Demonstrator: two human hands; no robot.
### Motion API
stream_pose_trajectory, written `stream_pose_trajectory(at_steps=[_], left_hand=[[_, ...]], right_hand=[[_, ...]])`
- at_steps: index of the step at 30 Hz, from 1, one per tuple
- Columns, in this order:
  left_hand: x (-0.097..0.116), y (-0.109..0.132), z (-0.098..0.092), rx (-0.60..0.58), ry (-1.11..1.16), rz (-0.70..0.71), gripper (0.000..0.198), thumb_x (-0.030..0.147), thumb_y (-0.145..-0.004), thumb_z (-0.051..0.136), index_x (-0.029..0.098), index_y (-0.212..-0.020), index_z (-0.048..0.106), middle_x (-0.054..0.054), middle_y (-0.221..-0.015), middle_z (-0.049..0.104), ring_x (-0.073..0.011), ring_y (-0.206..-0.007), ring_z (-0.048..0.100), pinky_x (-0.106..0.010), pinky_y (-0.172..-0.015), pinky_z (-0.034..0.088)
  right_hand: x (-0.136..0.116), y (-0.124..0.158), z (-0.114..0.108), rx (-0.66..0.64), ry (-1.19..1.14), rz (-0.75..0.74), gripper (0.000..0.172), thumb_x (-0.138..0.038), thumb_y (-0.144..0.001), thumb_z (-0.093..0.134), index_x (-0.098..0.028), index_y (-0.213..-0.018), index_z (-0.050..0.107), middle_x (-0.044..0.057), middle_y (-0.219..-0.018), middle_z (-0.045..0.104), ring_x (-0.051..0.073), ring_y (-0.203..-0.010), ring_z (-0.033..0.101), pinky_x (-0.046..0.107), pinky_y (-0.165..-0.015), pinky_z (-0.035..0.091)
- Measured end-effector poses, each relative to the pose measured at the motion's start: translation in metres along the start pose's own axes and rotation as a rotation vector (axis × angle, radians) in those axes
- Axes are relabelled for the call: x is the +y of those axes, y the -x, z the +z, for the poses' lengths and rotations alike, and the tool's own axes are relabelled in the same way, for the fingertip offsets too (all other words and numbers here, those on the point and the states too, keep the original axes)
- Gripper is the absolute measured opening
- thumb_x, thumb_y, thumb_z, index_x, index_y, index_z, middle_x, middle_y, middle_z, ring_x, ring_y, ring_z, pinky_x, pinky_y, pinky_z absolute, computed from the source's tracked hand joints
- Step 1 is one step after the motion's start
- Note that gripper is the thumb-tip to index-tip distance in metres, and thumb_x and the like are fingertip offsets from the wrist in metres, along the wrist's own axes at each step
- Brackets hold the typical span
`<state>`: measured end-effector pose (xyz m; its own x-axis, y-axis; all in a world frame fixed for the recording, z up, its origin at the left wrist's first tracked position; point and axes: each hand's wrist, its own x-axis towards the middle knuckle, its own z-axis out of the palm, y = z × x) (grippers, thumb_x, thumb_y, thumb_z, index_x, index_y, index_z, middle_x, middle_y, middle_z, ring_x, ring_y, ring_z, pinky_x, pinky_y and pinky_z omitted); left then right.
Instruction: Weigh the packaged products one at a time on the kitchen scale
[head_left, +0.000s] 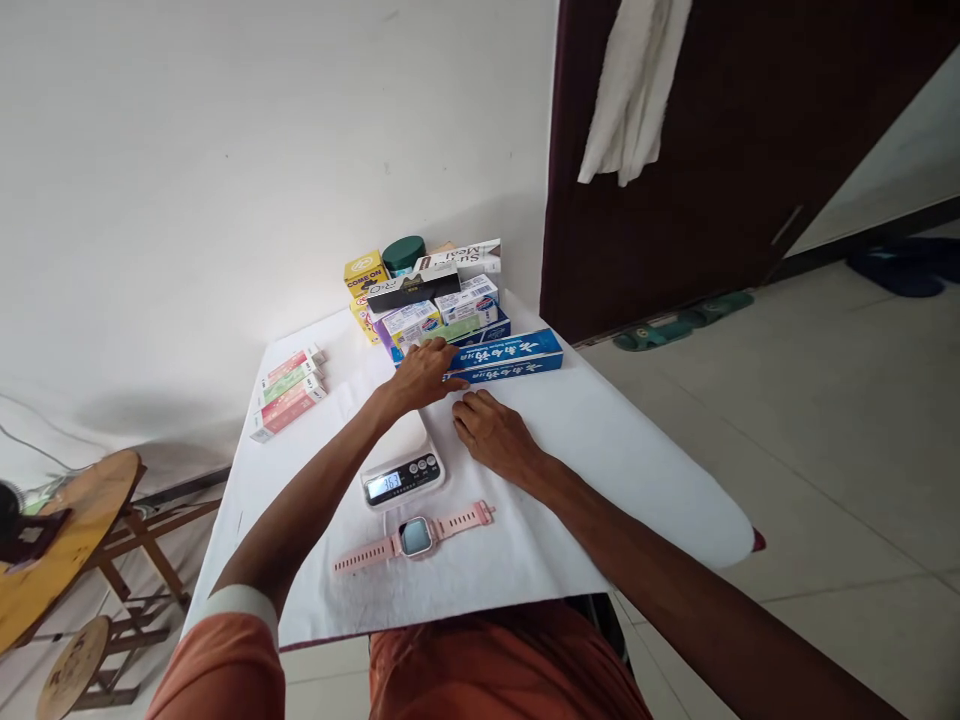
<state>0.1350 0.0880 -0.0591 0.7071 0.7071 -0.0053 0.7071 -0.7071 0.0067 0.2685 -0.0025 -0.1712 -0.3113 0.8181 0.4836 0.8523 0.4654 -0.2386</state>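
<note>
My left hand (429,374) has its thumb and fingers closed around the left end of a long blue toothpaste box (517,350) with white lettering. Just in front of that box, my right hand (491,430) rests near the tabletop with its fingers curled in; nothing shows in them. Below my left hand is a white digital scale (401,465), its lit display seeming to read 363. A pink-strapped smartwatch (416,537) lies flat nearer me. The scale's far part is partly covered by my left hand and forearm.
Behind the toothpaste, small boxes are piled up, including a black box (412,288), a yellow box (365,270) and a green-lidded jar (403,252). Several slim pink and green boxes (292,388) lie at left. A wooden stool (79,665) and green slippers (660,332) are on the floor.
</note>
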Motion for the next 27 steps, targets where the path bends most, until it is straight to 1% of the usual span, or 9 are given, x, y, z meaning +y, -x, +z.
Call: stream_pose_trajectory(at_steps=[2, 5, 8, 11, 14, 17, 21, 24, 27], left_hand=[[0.007, -0.013, 0.009, -0.044, -0.038, -0.027, 0.038, 0.036, -0.095, 0.071, 0.017, -0.127, 0.061, -0.017, -0.129, 0.063, -0.0361, -0.125, 0.059, -0.052, -0.105, 0.048], [0.010, -0.024, 0.017, -0.057, -0.061, -0.058, 0.052, 0.029, -0.090, 0.075, 0.016, -0.137, 0.055, -0.018, -0.137, 0.059, -0.0371, -0.132, 0.054, -0.052, -0.108, 0.045], [0.010, -0.027, 0.020, -0.055, -0.025, -0.070, 0.052, 0.023, -0.089, 0.074, 0.016, -0.137, 0.055, -0.018, -0.137, 0.058, -0.0369, -0.132, 0.053, -0.052, -0.107, 0.045], [0.013, -0.023, 0.015, -0.031, 0.023, -0.047, 0.050, 0.022, -0.087, 0.075, 0.017, -0.134, 0.057, -0.017, -0.134, 0.059, -0.0366, -0.129, 0.054, -0.052, -0.104, 0.047], [0.018, -0.011, -0.001, 0.035, 0.031, -0.011, 0.050, 0.022, -0.087, 0.075, 0.017, -0.133, 0.057, -0.016, -0.133, 0.060, -0.0358, -0.128, 0.054, -0.052, -0.104, 0.047], [0.017, 0.014, -0.025, 0.124, 0.049, -0.011, 0.049, 0.026, -0.088, 0.076, 0.017, -0.133, 0.057, -0.015, -0.129, 0.061, -0.0344, -0.124, 0.056, -0.051, -0.105, 0.047], [0.004, 0.073, -0.051, 0.193, 0.125, -0.071, 0.045, 0.033, -0.091, 0.074, 0.021, -0.132, 0.057, -0.011, -0.125, 0.062, -0.0314, -0.117, 0.058, -0.048, -0.101, 0.048], [-0.010, 0.123, -0.053, 0.160, 0.168, -0.134, 0.041, 0.032, -0.092, 0.074, 0.024, -0.129, 0.059, -0.009, -0.119, 0.063, -0.0293, -0.111, 0.060, -0.046, -0.096, 0.050], [-0.023, 0.162, -0.040, 0.121, 0.190, -0.209, 0.040, 0.028, -0.090, 0.076, 0.025, -0.127, 0.060, -0.008, -0.115, 0.065, -0.0279, -0.106, 0.062, -0.044, -0.094, 0.051]], right_hand=[[0.000, -0.001, 0.000, -0.012, -0.011, -0.002, 0.018, -0.012, -0.099, 0.055, -0.016, -0.099, 0.072, 0.012, -0.106, 0.073, 0.026, -0.105, 0.063, 0.035, -0.088, 0.051], [-0.001, -0.002, -0.001, -0.034, -0.014, 0.007, 0.019, -0.012, -0.099, 0.055, -0.015, -0.100, 0.073, 0.013, -0.105, 0.073, 0.026, -0.106, 0.063, 0.036, -0.087, 0.051], [-0.001, -0.002, -0.003, -0.053, -0.016, 0.012, 0.019, -0.012, -0.099, 0.054, -0.016, -0.100, 0.073, 0.012, -0.102, 0.073, 0.026, -0.103, 0.063, 0.035, -0.084, 0.051], [-0.002, -0.003, -0.005, -0.058, -0.017, 0.019, 0.020, -0.012, -0.100, 0.054, -0.016, -0.099, 0.073, 0.012, -0.102, 0.073, 0.025, -0.103, 0.063, 0.035, -0.087, 0.050], [-0.002, -0.001, -0.007, -0.068, -0.017, 0.019, 0.020, -0.013, -0.100, 0.053, -0.016, -0.098, 0.072, 0.012, -0.103, 0.073, 0.025, -0.104, 0.062, 0.035, -0.087, 0.050], [-0.003, 0.000, -0.009, -0.073, -0.022, 0.024, 0.019, -0.014, -0.101, 0.052, -0.018, -0.097, 0.070, 0.011, -0.103, 0.072, 0.025, -0.103, 0.062, 0.034, -0.083, 0.049], [-0.002, 0.002, -0.008, -0.066, -0.034, 0.028, 0.019, -0.015, -0.102, 0.050, -0.019, -0.097, 0.068, 0.010, -0.101, 0.071, 0.024, -0.101, 0.061, 0.033, -0.075, 0.046], [-0.001, 0.002, -0.006, -0.062, -0.043, 0.021, 0.018, -0.014, -0.101, 0.051, -0.019, -0.097, 0.068, 0.011, -0.101, 0.071, 0.024, -0.101, 0.061, 0.033, -0.075, 0.046], [-0.001, 0.004, -0.004, -0.051, -0.064, 0.018, 0.019, -0.014, -0.100, 0.050, -0.018, -0.099, 0.068, 0.011, -0.102, 0.072, 0.025, -0.100, 0.062, 0.033, -0.074, 0.047]])
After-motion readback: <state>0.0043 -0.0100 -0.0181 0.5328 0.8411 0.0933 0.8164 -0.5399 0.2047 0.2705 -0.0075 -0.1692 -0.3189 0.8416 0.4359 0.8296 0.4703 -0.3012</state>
